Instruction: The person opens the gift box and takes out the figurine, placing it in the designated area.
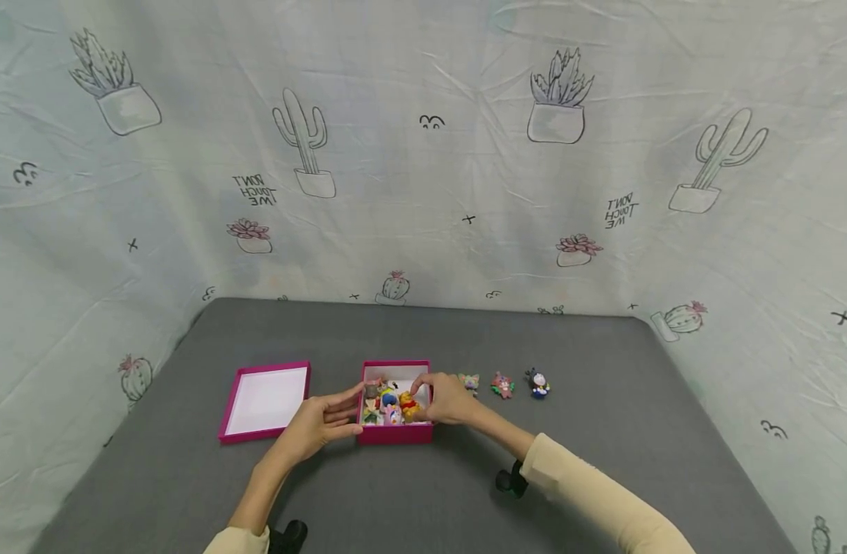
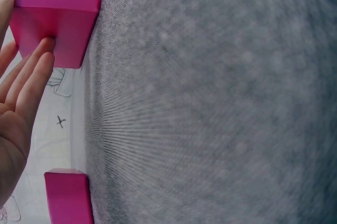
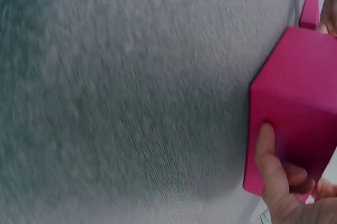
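L-hand grip, fingers straight, touches box; R-hand grip pinches yellow fig. Brace box, keep pinch light, avoid knocking adj. figs.

- Box: rectangular, magenta outside and white within; I see it open-topped, level and upright on the table, its long front wall toward my head view. My wrist views show smooth outer walls.
- Yellow-and-red figurine: inside the box, on its right side; partly covered, so I cannot settle its exact pose.
- Blue-and-white figurine: near the middle of the cluster, left of the yellow-and-red one.
- Pale pink-and-lilac figurine: close to the front wall.
- Green-and-cream figurine: in the front left corner.
- Brownish figurine: behind the green one, details too small for me to read.
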Motion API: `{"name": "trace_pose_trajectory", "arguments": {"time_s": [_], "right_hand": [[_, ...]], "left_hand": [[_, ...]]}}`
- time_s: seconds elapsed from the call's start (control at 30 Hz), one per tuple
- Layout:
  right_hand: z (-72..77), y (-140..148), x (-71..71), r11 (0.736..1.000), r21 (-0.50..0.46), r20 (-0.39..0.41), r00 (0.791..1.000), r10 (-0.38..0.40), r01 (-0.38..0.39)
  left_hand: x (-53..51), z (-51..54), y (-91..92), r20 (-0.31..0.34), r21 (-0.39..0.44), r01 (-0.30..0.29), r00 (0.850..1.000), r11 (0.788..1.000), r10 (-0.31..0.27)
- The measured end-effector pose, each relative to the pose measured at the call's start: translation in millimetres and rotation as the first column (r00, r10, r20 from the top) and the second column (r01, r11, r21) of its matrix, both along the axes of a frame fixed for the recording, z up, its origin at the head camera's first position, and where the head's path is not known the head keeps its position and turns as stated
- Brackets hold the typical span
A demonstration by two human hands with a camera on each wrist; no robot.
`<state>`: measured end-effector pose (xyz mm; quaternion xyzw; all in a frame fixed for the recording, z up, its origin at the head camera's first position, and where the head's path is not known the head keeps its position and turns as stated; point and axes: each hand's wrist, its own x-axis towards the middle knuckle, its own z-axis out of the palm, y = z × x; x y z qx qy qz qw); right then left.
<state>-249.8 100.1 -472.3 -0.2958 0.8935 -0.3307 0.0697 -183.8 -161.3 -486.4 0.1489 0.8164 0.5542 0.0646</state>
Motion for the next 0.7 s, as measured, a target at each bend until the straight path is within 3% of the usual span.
{"name": "trace_pose_trajectory", "arguments": {"time_s": [0.23, 0.53, 0.7], "right_hand": [[-1.0, -10.5, 5.0, 0.989, 0.086, 0.005, 0.993, -0.117, 0.117], [1.1, -14.5, 10.3, 0.979, 0.137, -0.082, 0.986, -0.142, 0.153], [-1.0, -15.1, 10.7, 0.974, 0.144, -0.095, 0.983, -0.160, 0.172]], "left_hand": [[0.1, -0.7, -1.3, -0.022, -0.008, 0.017, 1.000, 1.000, -0.017], [-2.0, -0.4, -0.2, 0.004, -0.001, 0.005, 1.000, 1.000, -0.005], [-1.6, -2.2, -0.1, -0.024, -0.009, 0.009, 1.000, 1.000, -0.009]]}}
